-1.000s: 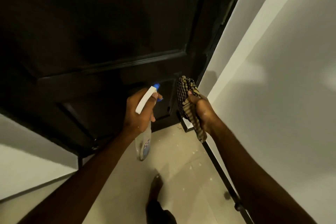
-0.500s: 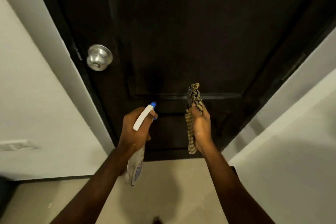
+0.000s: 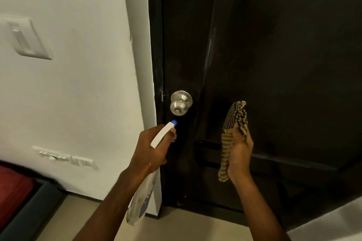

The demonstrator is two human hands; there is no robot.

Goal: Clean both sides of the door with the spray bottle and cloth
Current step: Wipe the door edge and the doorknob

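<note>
Hands nearer round silver metal doorknob (image 3: 181, 102) than earlier frame: left hand (image 3: 150, 150) grips clear white-headed spray bottle (image 3: 141, 201) below knob, right hand (image 3: 240, 155) clutches striped beige cloth (image 3: 236, 118) right of knob. Judged step: spray dark wooden door (image 3: 284, 64); needs trigger squeeze.

Left hand (image 3: 150, 150) gripping, right hand (image 3: 240, 153) gripping, both forearms outstretched

Light: dim and warm; the wall (image 3: 78, 94) left of the left hand (image 3: 150, 150) is brightest.
Door (image 3: 284, 55): near black, detail lost above the right hand (image 3: 240, 152).
Glare: highlight on the knob (image 3: 180, 102) just above the left hand.
Blur: switch (image 3: 27, 39) far left is smeared.
Edges: straight lines lean.
</note>
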